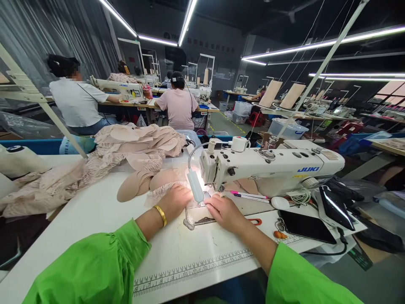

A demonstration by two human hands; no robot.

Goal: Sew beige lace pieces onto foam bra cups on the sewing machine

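A white JUKI sewing machine (268, 164) stands on the table, its needle area lit by a small gooseneck lamp (196, 185). Left of the needle lies a beige bra cup (163, 179) with lace trim (163, 195). My left hand (177, 203), with a gold bangle at the wrist, closes on this cup; glare and the lamp partly hide its fingertips. Close to the machine's presser foot, my right hand (226, 213) has its fingers bunched together near the machine bed. Whatever they pinch is hidden. More beige cups (134, 185) lie beside my left hand.
A heap of beige cups and lace (139, 143) covers the table's back left. To the right lie pens (249, 195), a white mouse-shaped item (280, 203), orange-handled tool (255, 221), keys (280, 226) and a phone (306, 226). A printed ruler (193, 272) runs along the front edge. Co-workers (179, 101) sit ahead.
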